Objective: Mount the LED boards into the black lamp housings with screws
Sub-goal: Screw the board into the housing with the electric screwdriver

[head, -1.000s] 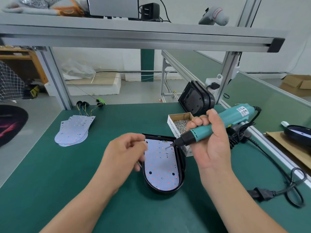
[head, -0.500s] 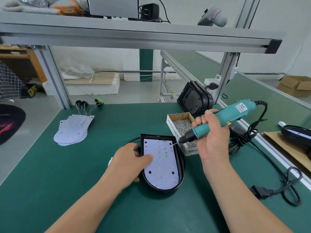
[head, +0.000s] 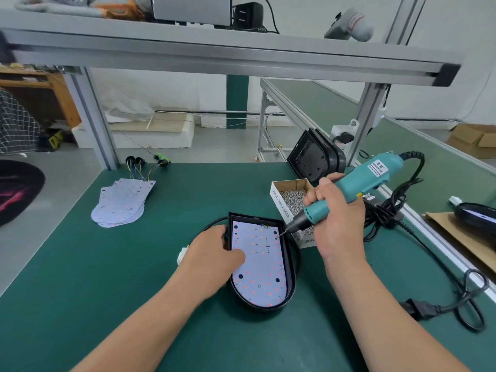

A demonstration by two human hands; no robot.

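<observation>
A black lamp housing (head: 291,280) lies flat in the middle of the green bench with a white LED board (head: 261,261) seated inside it. My left hand (head: 212,260) grips the housing's left wall, thumb resting on the board. My right hand (head: 334,221) holds a teal electric screwdriver (head: 357,189), tilted, its bit tip touching the board's upper right corner. A small cardboard box of screws (head: 291,198) stands just behind the housing, to the right.
Several spare LED boards (head: 122,201) with wires lie fanned at the back left. Empty black housings (head: 315,157) lean upright at the back right. The screwdriver's black cable and plug (head: 421,308) trail across the right side. An aluminium frame beam (head: 228,57) runs overhead.
My left hand came down from above the board and took hold of the housing's left edge. The screwdriver tip moved from mid-board to the upper right corner.
</observation>
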